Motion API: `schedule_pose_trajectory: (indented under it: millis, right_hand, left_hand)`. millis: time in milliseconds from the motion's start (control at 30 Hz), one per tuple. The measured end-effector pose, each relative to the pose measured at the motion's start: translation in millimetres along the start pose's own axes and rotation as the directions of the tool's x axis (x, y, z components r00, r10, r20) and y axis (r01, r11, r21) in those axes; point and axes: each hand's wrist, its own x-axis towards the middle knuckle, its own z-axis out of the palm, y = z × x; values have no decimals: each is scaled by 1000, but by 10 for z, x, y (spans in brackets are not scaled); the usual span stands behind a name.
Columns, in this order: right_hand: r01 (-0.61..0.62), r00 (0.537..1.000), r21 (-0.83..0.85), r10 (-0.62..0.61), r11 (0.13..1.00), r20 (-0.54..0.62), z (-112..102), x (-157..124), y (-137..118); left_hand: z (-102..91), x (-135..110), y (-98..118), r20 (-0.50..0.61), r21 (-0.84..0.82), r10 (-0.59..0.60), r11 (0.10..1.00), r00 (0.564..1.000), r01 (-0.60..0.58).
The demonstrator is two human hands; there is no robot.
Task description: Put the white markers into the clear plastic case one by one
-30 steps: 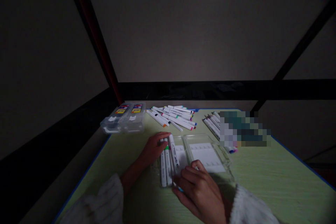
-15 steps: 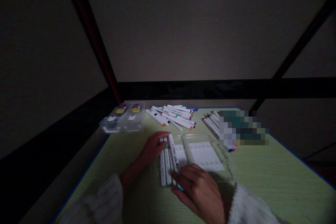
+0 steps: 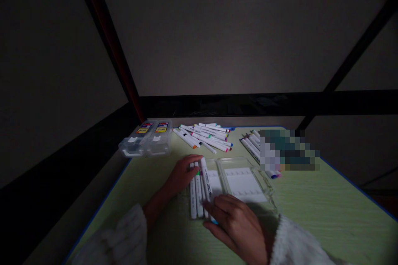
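A clear open plastic case (image 3: pixel 248 165) lies on the pale green table (image 3: pixel 326 211), with white paper inserts in both halves. Several white markers (image 3: pixel 199 190) lie side by side in its left half. My left hand (image 3: pixel 182 176) rests against the far ends of those markers, fingers curled over them. At their near ends, my right hand (image 3: pixel 238 225) has its fingers closed on the markers and covers their tips.
A loose pile of white markers with coloured caps (image 3: pixel 205 136) lies at the back of the table. Another row of markers (image 3: pixel 251 147) sits at the back right beside a blurred patch. Two closed clear cases (image 3: pixel 147 140) stand at the back left near the table edge.
My right hand has slid slightly left along the near ends of the markers. The left hand and the markers have barely moved.
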Motion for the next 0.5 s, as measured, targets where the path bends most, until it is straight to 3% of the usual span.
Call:
schedule_pose_trajectory:
  millis: [500]
  right_hand:
    - [21,1000,9,-21,1000,11,-19,13,-12]
  left_hand:
    - [-14,-20,-23,94,86,71,993,993,-80]
